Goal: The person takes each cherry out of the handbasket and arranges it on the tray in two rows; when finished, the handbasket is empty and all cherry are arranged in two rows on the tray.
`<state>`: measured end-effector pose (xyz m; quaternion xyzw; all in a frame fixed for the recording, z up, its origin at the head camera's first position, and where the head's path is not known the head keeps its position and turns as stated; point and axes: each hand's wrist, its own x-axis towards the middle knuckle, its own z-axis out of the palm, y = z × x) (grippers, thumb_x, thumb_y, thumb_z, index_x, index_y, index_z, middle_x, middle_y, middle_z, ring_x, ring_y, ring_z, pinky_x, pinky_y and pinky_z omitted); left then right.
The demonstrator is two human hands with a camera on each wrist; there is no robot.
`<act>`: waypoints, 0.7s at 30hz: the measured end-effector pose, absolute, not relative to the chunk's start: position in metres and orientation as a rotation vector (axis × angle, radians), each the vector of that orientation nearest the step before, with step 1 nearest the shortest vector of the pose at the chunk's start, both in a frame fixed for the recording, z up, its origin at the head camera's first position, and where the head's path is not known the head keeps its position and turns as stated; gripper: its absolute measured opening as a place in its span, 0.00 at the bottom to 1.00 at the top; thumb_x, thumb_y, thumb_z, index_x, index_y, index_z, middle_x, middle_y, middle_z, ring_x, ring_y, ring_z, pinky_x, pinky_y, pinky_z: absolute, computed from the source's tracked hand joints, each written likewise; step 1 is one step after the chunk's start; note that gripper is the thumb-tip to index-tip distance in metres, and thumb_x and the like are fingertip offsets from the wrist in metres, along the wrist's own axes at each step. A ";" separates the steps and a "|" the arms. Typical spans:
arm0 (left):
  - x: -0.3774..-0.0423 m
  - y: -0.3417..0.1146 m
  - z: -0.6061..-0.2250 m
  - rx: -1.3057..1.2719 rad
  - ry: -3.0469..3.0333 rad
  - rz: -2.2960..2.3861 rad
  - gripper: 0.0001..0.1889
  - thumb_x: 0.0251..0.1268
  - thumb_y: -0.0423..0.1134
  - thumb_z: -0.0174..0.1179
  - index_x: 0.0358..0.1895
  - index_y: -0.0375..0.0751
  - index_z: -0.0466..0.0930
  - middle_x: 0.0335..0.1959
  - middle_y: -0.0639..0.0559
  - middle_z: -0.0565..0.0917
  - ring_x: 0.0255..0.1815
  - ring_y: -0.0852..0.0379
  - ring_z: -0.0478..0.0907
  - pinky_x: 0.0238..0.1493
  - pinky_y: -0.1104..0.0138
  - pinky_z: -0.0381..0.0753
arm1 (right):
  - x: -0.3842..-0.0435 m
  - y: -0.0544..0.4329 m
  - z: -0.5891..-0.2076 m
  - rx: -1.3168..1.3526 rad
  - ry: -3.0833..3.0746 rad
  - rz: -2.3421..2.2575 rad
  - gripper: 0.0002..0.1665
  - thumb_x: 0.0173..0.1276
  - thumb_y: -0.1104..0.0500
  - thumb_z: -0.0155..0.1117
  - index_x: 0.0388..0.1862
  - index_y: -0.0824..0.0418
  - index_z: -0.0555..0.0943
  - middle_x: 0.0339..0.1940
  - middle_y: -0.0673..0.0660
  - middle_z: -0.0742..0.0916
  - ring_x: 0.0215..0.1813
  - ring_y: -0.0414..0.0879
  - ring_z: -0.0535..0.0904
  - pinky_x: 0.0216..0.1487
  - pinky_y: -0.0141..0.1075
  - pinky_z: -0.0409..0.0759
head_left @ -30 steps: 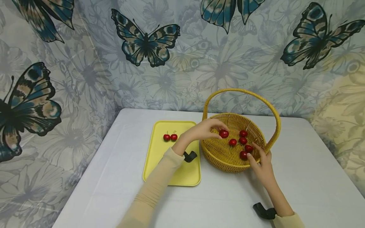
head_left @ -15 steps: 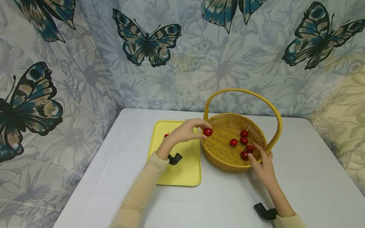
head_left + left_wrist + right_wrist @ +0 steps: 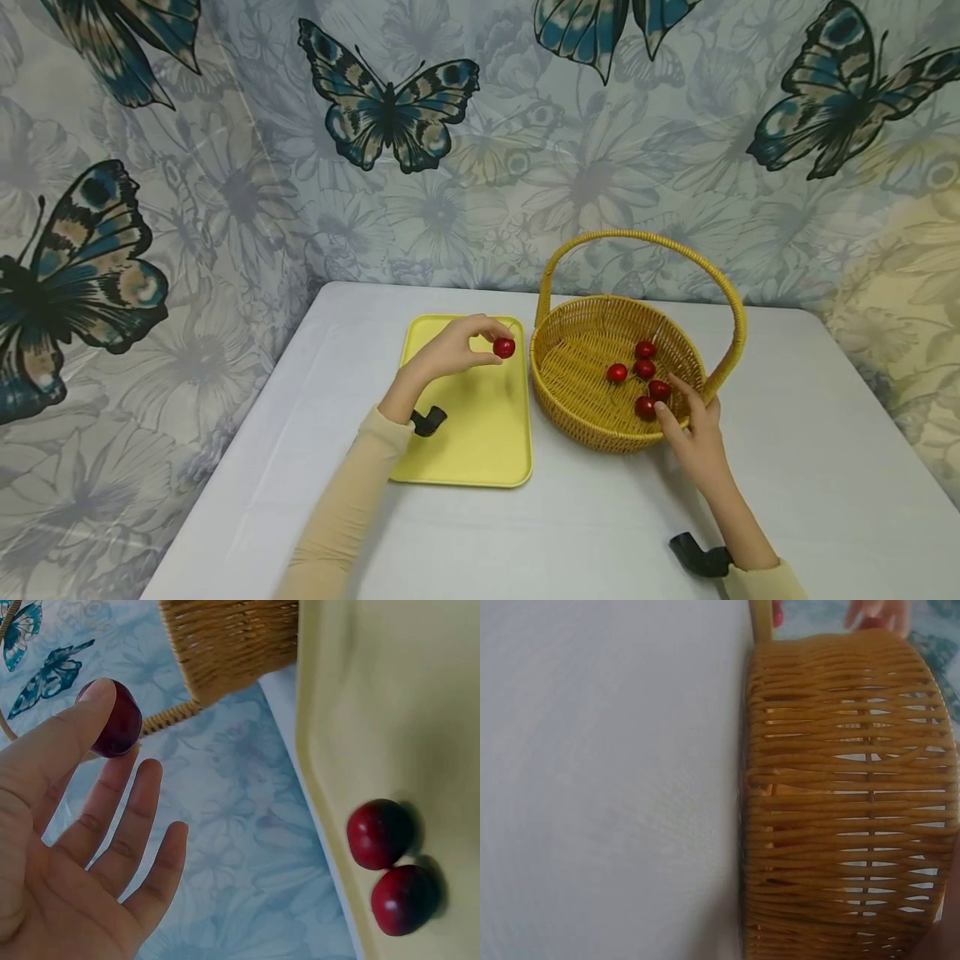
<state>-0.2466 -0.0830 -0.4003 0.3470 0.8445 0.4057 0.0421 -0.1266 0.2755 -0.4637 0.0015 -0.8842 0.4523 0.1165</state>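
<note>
My left hand [image 3: 453, 346] pinches a dark red cherry [image 3: 504, 347] between thumb and fingertips, above the yellow tray [image 3: 480, 450]. In the left wrist view the held cherry [image 3: 120, 724] sits at the thumb tip, the other fingers spread loosely. Two more cherries [image 3: 381, 834] lie side by side on the tray there; the left hand hides them in the head view. My right hand [image 3: 697, 437] holds the near right rim of the wicker basket [image 3: 585, 421], close to the handle's foot. Inside the basket lie several cherries [image 3: 644, 369], one near the right thumb.
The basket's tall arched handle [image 3: 637, 237] rises over it. Tray and basket stand side by side on a white-covered table [image 3: 585, 533], a narrow gap between them. Behind hangs a butterfly-patterned cloth [image 3: 442, 208]. A black wrist mount [image 3: 701, 557] sits on the right wrist.
My left hand has carried the pinched cherry leftward, from over the basket to over the tray. The right hand has stayed at the basket rim.
</note>
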 end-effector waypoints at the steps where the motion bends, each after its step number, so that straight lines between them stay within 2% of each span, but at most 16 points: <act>1: -0.247 -0.085 -0.402 1.052 2.589 1.238 0.19 0.53 0.36 0.67 0.50 0.45 0.79 0.46 0.58 0.81 0.45 0.61 0.75 0.53 0.63 0.73 | -0.127 0.276 -0.464 0.004 -2.589 1.324 0.33 0.71 0.53 0.51 0.72 0.58 0.58 0.70 0.75 0.47 0.64 0.78 0.54 0.48 0.76 0.58; 6: -0.252 -0.095 -0.410 1.017 2.602 1.242 0.19 0.54 0.38 0.67 0.50 0.44 0.79 0.48 0.56 0.81 0.46 0.58 0.75 0.55 0.53 0.72 | -0.127 0.276 -0.464 0.007 -2.588 1.317 0.33 0.70 0.53 0.51 0.72 0.58 0.58 0.70 0.75 0.47 0.64 0.78 0.53 0.48 0.76 0.58; 9: -0.256 -0.099 -0.416 0.993 2.614 1.241 0.18 0.53 0.37 0.68 0.50 0.43 0.79 0.48 0.54 0.81 0.47 0.54 0.75 0.55 0.51 0.72 | -0.127 0.276 -0.464 0.010 -2.581 1.320 0.33 0.70 0.53 0.51 0.71 0.58 0.58 0.70 0.74 0.47 0.65 0.77 0.53 0.48 0.76 0.58; 15: -0.264 -0.103 -0.427 0.912 2.643 1.155 0.18 0.52 0.32 0.67 0.48 0.43 0.79 0.46 0.50 0.80 0.50 0.47 0.75 0.53 0.52 0.74 | -0.127 0.276 -0.465 0.005 -2.576 1.323 0.33 0.70 0.53 0.52 0.71 0.58 0.59 0.70 0.74 0.47 0.65 0.77 0.53 0.49 0.75 0.58; 21: -0.272 -0.102 -0.437 0.835 2.681 1.007 0.18 0.52 0.33 0.68 0.48 0.45 0.80 0.44 0.51 0.80 0.49 0.49 0.76 0.49 0.59 0.76 | -0.127 0.276 -0.465 -0.004 -2.590 1.315 0.33 0.70 0.53 0.51 0.72 0.58 0.58 0.71 0.73 0.46 0.65 0.77 0.52 0.49 0.76 0.58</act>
